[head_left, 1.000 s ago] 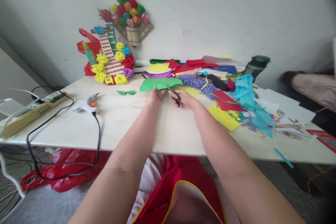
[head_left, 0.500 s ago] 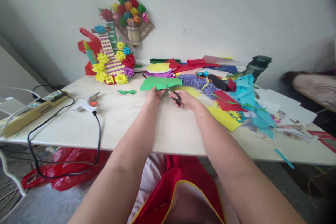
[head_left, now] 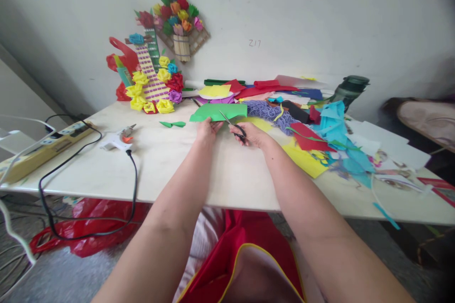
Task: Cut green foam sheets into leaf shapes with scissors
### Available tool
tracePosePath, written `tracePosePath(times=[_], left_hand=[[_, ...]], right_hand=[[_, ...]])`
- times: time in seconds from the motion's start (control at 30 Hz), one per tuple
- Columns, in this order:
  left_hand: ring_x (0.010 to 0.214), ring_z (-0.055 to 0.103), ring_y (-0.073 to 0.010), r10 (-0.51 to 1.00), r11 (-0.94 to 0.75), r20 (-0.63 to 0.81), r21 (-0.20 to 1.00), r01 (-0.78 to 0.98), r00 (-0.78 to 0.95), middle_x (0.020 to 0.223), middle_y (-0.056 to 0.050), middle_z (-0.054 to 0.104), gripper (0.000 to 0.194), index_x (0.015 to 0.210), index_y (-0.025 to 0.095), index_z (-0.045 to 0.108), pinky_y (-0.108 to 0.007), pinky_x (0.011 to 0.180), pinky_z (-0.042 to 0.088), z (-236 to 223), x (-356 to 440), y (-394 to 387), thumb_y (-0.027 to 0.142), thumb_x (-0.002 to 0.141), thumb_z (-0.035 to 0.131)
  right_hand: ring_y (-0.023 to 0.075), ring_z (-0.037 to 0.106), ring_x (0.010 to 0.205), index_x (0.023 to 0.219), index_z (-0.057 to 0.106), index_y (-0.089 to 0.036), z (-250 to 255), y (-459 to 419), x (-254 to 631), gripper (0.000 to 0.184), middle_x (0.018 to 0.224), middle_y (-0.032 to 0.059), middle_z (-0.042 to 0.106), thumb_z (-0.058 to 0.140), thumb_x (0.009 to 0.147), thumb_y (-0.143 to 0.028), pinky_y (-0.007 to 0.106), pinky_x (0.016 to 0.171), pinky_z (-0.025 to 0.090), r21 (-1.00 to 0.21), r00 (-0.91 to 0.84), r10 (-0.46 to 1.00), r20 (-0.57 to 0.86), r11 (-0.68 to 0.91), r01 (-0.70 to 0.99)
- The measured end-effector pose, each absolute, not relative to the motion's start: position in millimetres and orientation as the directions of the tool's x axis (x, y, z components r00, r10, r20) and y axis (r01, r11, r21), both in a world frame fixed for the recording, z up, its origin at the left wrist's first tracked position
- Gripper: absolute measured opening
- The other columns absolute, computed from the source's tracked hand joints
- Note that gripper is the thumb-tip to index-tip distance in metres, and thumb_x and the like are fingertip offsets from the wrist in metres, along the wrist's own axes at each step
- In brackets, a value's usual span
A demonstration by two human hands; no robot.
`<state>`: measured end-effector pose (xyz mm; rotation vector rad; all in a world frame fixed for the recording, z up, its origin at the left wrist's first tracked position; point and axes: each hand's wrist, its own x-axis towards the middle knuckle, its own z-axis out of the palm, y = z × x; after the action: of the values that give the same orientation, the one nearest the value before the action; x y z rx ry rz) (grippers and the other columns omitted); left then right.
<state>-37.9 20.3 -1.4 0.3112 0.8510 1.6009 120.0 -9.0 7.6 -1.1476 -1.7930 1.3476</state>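
Note:
A sheet of green paper (head_left: pixel 213 111) is held just above the table by my left hand (head_left: pixel 209 128), whose fingers close on its lower edge. My right hand (head_left: pixel 253 135) grips a pair of scissors (head_left: pixel 241 133) with black handles. Their metal blades point up and left, and the tips reach over the green paper's lower edge. Whether the blades are cutting into it I cannot tell. Left of my left hand, small green leaf-shaped pieces (head_left: pixel 172 124) lie on the table.
A white hot glue gun (head_left: pixel 115 142) with a black cord lies left, near a yellowish power strip (head_left: pixel 46 151). Paper-flower crafts (head_left: pixel 154 73) stand at the back left. Purple yarn (head_left: pixel 266 110), coloured sheets (head_left: pixel 307 158) and a dark bottle (head_left: pixel 350 91) occupy the right side.
The hands, scissors and green paper look almost the same. The whole view has shifted very slightly.

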Motion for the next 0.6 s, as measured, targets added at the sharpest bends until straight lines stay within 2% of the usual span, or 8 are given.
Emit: tracePosePath(times=[0.17, 0.6], left_hand=[[0.076, 0.068, -0.0194, 0.941, -0.003, -0.244, 0.687, -0.727, -0.234, 0.069, -0.006, 0.063, 0.023, 0.104, 0.013, 0.053, -0.034, 0.077, 0.055, -1.0, -38.7, 20.2, 0.009, 0.087, 0.038], [0.063, 0.065, -0.0159, 0.944, -0.019, -0.216, 0.717, -0.697, -0.248, 0.066, -0.005, 0.062, 0.019, 0.098, 0.013, 0.055, -0.030, 0.068, 0.056, -5.3, -43.3, 24.8, 0.009, 0.086, 0.041]], right_hand=[[0.0063, 0.045, 0.034, 0.076, 0.053, -0.015, 7.8, -9.6, 119.8, 0.030, 0.049, -0.0046, 0.050, 0.056, 0.082, -0.044, 0.018, 0.029, 0.026, -0.956, -0.438, 0.899, -0.025, 0.107, 0.274], [0.0054, 0.042, 0.032, 0.075, 0.053, -0.013, 13.2, -13.4, 118.2, 0.025, 0.047, -0.0051, 0.048, 0.055, 0.084, -0.037, 0.017, 0.027, 0.024, -0.949, -0.439, 0.897, -0.047, 0.096, 0.299]])
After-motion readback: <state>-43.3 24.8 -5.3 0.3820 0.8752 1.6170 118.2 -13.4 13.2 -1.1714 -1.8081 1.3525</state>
